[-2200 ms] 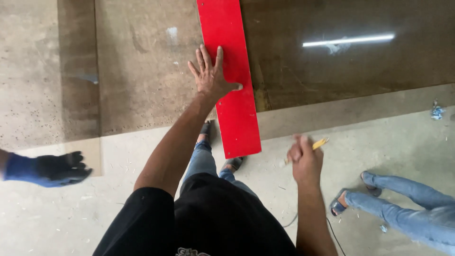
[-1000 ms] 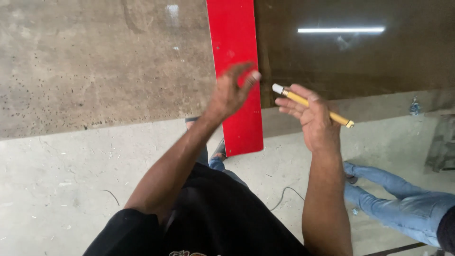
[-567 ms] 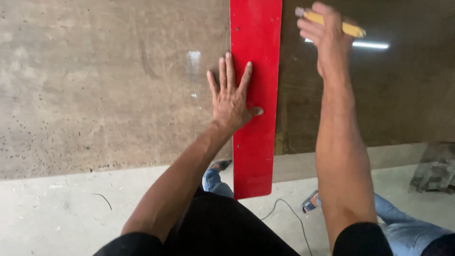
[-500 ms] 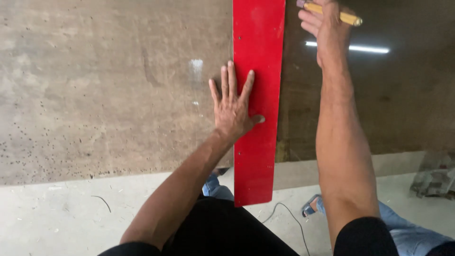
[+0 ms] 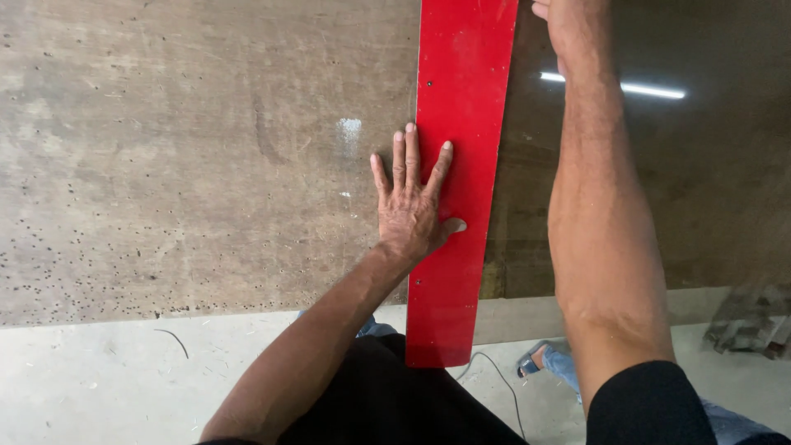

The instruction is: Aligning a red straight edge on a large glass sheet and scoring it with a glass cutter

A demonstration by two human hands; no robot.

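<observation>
Long flat red straightedge (image 5: 458, 165): lies lengthwise on worn brown tabletop (image 5: 198, 156), near end overhanging its edge. Left hand (image 5: 409, 206): spread flat, pressing straightedge's left edge. Right hand (image 5: 568, 21): mostly cropped at top; grip indeterminable. Dark glass sheet (image 5: 709, 181) to right, reflecting a light.

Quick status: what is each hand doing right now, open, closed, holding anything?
Left hand: open, fingers spread, pressed flat on the red straightedge.
Right hand: mostly cut off by the top edge; its state cannot be told.
</observation>
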